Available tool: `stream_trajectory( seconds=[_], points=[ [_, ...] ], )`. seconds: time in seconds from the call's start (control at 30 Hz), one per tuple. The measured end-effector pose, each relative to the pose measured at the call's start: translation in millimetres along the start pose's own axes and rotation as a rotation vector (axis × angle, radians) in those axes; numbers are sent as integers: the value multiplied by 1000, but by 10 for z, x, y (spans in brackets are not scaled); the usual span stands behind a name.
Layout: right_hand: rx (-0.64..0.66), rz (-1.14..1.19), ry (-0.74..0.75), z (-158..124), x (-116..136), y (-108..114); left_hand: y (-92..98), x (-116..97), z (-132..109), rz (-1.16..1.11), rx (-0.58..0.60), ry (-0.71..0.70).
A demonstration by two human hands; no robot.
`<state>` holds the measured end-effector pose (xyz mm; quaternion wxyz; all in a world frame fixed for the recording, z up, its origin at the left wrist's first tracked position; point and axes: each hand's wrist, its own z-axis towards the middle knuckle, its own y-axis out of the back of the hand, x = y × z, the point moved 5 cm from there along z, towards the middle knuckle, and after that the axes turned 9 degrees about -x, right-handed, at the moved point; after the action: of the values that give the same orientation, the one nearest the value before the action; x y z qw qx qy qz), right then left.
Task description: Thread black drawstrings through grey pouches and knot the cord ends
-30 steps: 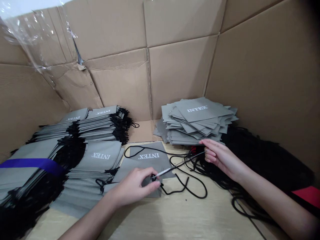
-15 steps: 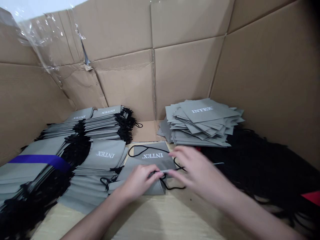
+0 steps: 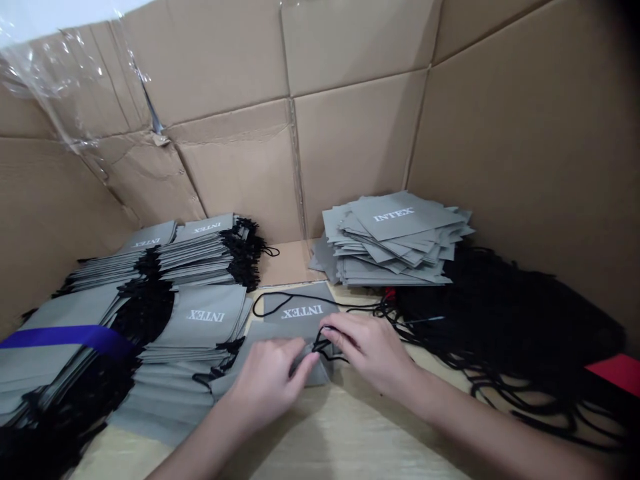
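A grey fabric pouch printed matter-side up lies under my hands, its near corner pinched between the thumb and fingers of my left hand. Black cord comes out at that corner. My right hand is closed on this cord with thumb and forefinger, just right of my left hand. Beneath, another grey pouch bears white INTEX lettering, and a loop of black cord crosses it. A thin pale rod lies to the right, beside the black cords.
Grey pouches with black cords stand in stacks on the left, one bundle under a purple band. A loose stack of grey pouches sits at the back right. Many black cords heap up at right by a red piece. Cardboard walls surround the table.
My right hand has gone from spread fingers to a pinch on the black cord. The pale piece seen between my hands is no longer there. The view has shifted slightly.
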<state>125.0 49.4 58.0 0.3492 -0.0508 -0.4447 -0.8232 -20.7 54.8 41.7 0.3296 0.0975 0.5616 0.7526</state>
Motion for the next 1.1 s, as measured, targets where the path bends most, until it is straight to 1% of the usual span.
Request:
stream_trajectory(
  seconds=[0.07,0.17,0.27,0.37,0.47,0.53,0.6,0.67,0.8,0.93,1.0,1.1],
  points=[
    [-53,51,-47,2,3,29,-19,2,-10,12,4,-27],
    [-127,99,-131,9,-18,80,-69,29,-18,63,27,-29],
    [-147,124,-181,20,-25,113,-96,48,-24,63,42,-28],
    [-104,119,-161,27,17,118,-91,101,-22,2,54,23],
    [-4,46,-46,9,100,95,-86,198,-12,-68,84,99],
    [57,18,7,-24,127,68,-93,253,-5,-115,111,117],
    [82,17,14,-59,112,42,-107,296,1,-154,131,126],
    [79,12,14,-89,68,13,-118,326,7,-197,129,142],
    [61,28,54,-121,-65,-62,-90,349,30,-311,71,180],
    [15,73,51,-115,-233,-84,6,387,50,-394,-53,238],
    [13,20,43,-107,-284,-72,38,422,50,-464,-120,290],
    [51,-168,34,-99,-281,-34,40,474,42,-580,-205,366]
  ],
)
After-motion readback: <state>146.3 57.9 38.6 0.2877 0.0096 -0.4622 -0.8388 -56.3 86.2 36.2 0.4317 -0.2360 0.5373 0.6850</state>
